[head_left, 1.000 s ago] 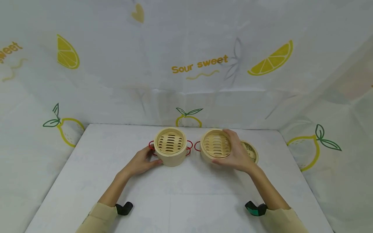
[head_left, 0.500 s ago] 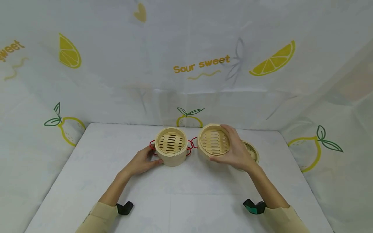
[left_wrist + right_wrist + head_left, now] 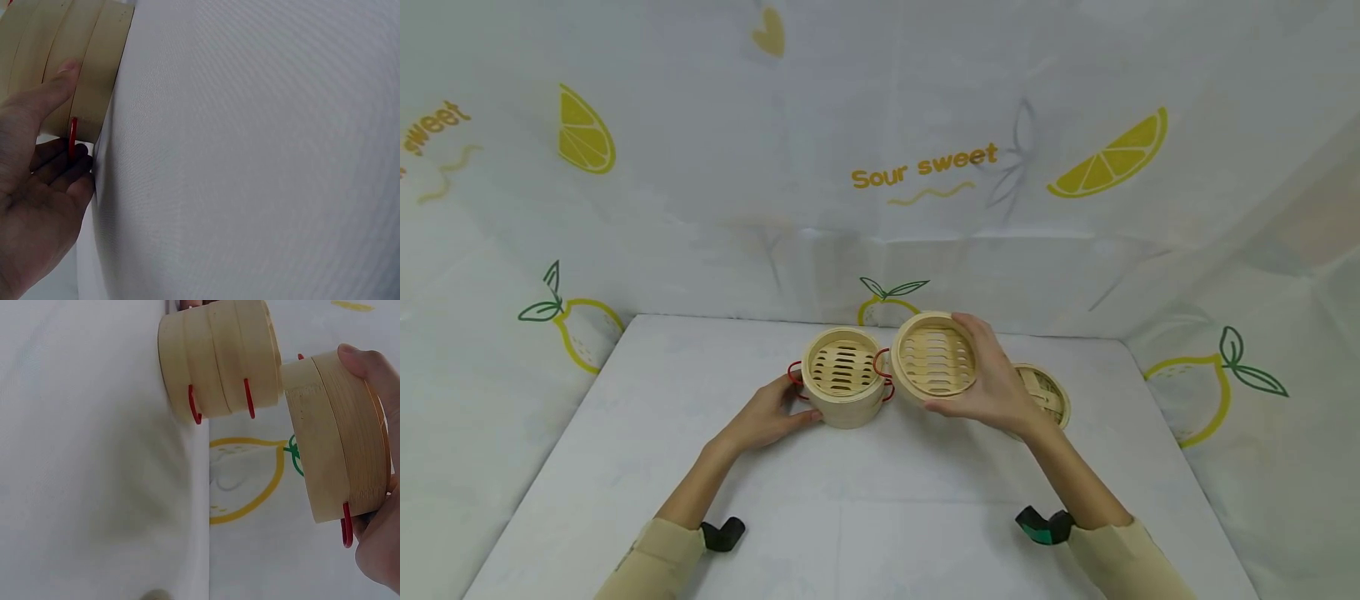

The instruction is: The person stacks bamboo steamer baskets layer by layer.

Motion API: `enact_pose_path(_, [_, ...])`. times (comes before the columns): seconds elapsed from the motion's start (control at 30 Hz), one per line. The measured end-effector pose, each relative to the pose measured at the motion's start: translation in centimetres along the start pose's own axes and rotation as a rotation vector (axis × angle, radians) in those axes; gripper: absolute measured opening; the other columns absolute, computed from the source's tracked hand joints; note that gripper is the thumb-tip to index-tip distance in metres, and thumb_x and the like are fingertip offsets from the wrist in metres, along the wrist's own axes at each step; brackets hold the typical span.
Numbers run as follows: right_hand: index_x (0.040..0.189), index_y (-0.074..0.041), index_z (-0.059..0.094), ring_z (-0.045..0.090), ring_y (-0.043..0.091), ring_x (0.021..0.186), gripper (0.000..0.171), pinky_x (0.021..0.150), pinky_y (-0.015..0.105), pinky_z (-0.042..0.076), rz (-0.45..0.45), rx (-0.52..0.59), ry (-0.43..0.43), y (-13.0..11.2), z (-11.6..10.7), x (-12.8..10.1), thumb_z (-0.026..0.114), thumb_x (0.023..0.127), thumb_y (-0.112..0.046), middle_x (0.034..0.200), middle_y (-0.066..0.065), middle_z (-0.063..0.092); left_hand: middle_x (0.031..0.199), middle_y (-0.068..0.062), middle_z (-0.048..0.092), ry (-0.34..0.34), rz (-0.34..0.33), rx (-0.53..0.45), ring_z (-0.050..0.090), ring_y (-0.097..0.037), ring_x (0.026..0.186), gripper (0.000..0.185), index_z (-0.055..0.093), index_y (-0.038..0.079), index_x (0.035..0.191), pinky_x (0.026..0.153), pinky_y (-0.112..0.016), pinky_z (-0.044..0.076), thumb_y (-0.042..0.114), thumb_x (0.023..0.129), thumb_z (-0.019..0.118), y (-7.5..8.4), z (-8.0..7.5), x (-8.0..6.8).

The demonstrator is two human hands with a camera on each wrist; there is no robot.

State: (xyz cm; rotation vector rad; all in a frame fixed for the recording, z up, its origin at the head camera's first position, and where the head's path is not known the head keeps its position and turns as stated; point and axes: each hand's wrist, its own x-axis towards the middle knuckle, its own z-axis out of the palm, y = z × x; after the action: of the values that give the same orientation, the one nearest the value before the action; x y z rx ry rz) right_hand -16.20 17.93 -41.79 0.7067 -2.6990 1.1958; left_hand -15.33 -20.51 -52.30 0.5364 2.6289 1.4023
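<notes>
Left hand (image 3: 767, 414) grips the stacked steamer baskets (image 3: 844, 377) steady near the table's (image 3: 625, 467) far edge; right hand (image 3: 996, 383) clasps a lifted steamer tier (image 3: 934, 360) beside them.

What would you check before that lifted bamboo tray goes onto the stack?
1. Right hand grips the lifted steamer tray: ok.
2. Tray clear of the table: ok, it is in the air in the right wrist view.
3. Left hand holds the steamer stack: ok.
4. Stack's top free: ok.
5. Tray centred over stack: not ok, it is off to the side.
6. Lid out of the way: ok.
</notes>
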Motion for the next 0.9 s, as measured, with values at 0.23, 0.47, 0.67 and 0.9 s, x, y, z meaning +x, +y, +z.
enact_pose_path(0.23, [0.168,-0.009,0.028,0.04,0.039,0.158,0.137,0.129,0.068,0.036,-0.02,0.026,0.006,-0.3,0.4,0.4,0.109,0.06,-0.029,0.17,0.017,0.036,0.159,-0.016,0.059,0.002,-0.003,0.003,0.052,-0.037,0.154,0.081,0.049,0.004,0.159,0.129,-0.054,0.044,0.028,0.093,0.089,0.2,0.1,0.0])
enact_pose_path(0.47, [0.167,-0.006,0.029,0.041,0.038,0.158,0.136,0.13,0.065,0.037,-0.053,0.053,0.021,-0.7,0.8,0.8,0.109,0.06,-0.03,0.17,0.017,0.036,0.157,-0.017,0.06,0.003,-0.005,0.017,0.053,-0.038,0.153,0.08,0.05,0.003,0.158,0.128,-0.054,0.045,0.026,0.092,0.089,0.3,0.1,0.0])
enact_pose_path(0.67, [0.168,-0.008,0.028,0.042,0.039,0.157,0.136,0.129,0.065,0.039,-0.08,0.081,0.028,-1.0,1.4,1.0,0.109,0.06,-0.025,0.17,0.017,0.036,0.156,-0.017,0.061,0.004,0.002,0.024,0.054,-0.038,0.153,0.079,0.051,0.003,0.157,0.128,-0.053,0.045,0.026,0.092,0.09,0.4,0.0,0.0])
enact_pose_path(0.9, [0.168,-0.01,0.028,0.042,0.037,0.157,0.135,0.129,0.064,0.039,-0.095,0.128,0.017,-1.6,2.0,1.5,0.108,0.061,-0.025,0.17,0.015,0.036,0.159,-0.017,0.059,0.002,-0.002,0.011,0.051,-0.038,0.155,0.081,0.049,0.003,0.159,0.128,-0.054,0.044,0.026,0.093,0.089,0.3,0.1,0.0])
